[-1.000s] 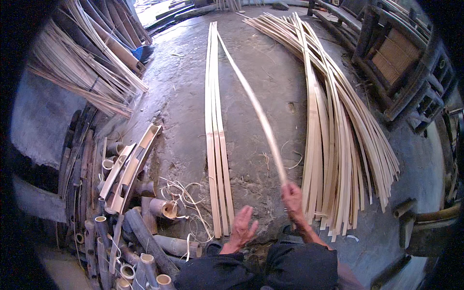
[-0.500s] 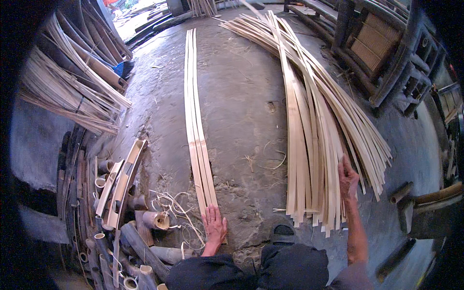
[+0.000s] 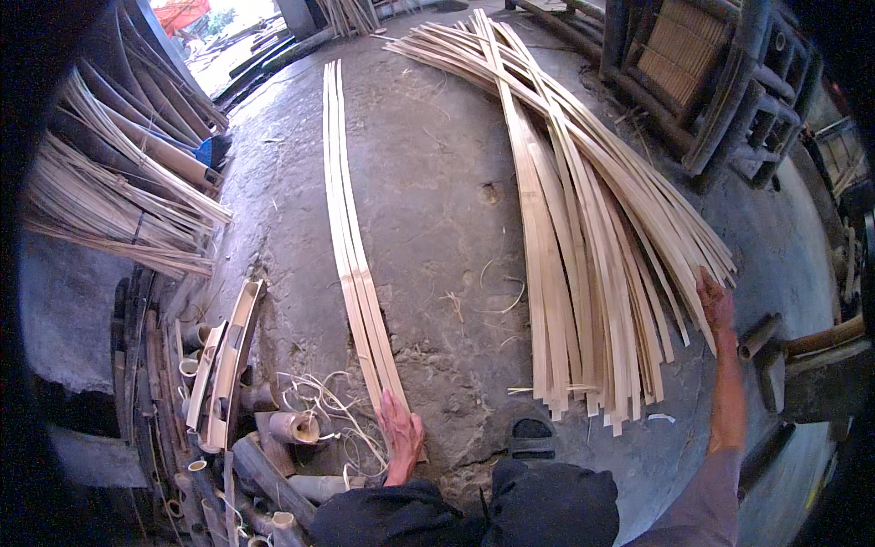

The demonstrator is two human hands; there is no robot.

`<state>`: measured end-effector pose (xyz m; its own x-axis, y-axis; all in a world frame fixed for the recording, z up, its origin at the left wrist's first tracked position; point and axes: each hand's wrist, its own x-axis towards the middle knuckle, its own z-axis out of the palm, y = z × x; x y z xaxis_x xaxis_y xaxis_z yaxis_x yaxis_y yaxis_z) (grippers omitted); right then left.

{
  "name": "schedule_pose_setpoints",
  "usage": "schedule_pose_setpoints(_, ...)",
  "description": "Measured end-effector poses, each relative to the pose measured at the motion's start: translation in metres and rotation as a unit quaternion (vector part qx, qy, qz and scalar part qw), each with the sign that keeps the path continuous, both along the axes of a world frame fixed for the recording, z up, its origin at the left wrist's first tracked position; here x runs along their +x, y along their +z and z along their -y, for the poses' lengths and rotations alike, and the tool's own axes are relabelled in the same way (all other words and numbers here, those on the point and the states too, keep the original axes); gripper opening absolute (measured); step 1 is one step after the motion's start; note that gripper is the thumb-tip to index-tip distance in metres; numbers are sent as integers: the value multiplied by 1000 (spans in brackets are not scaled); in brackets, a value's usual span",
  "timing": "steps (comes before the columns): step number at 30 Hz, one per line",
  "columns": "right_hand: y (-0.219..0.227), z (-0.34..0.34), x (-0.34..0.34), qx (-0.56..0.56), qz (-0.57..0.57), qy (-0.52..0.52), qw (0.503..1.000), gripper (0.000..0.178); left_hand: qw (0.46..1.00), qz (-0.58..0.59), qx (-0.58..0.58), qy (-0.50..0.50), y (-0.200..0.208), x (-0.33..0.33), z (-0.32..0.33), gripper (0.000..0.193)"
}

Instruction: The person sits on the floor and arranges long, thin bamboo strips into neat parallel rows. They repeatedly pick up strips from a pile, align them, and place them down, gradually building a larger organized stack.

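Three long, pale bamboo strips (image 3: 357,292) lie side by side on the floor, running away from me. My left hand (image 3: 399,428) rests on their near ends, its fingers stretched along them. To the right, a big fanned pile of bamboo strips (image 3: 565,273) lies with its far ends crossed. At the right edge of this pile my right hand (image 3: 716,305) is closed on the ends of the outer strips; how many it holds is hidden.
Bamboo tube offcuts (image 3: 296,427) and curly shavings (image 3: 319,392) lie at the lower left. Bundled thin strips (image 3: 109,205) lean against the left wall. A dark bamboo bench frame (image 3: 684,82) stands at the back right. A sandal (image 3: 532,438) shows near my knees.
My right hand has moved right, from the middle strips to the pile's outer edge. My left hand stays at the near ends of the three strips, its fingers drawn closer together.
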<state>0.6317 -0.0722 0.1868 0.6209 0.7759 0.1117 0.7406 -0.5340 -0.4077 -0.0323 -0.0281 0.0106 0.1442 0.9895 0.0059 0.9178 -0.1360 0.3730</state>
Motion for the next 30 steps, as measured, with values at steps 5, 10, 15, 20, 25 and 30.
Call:
schedule_pose_setpoints(5, -13, -3, 22, -51, 118, 2, 992, 51, 999, 23, 9, 39, 0, 3, -2, 67)
schedule_pose_setpoints(10, -107, -15, -17, 200, 39, 124, 971, 40, 999, -27, 28, -39, 11, 13, -6, 52)
schedule_pose_setpoints(15, -115, -52, -271, 102, -209, 354, 906, 2, 998, 30, 25, -58, -23, -3, -4, 51)
schedule_pose_setpoints(20, -179, -68, -465, 27, -403, 397, 824, 31, 987, 95, 81, -105, 14, 19, 0, 50)
schedule_pose_setpoints(25, -199, -88, -501, -17, -648, 242, 722, 34, 953, 253, 39, -161, 66, 38, 8, 46)
schedule_pose_setpoints(30, -83, -97, -427, 134, -500, 172, 838, 21, 978, 186, 90, -8, 48, -6, 21, 56)
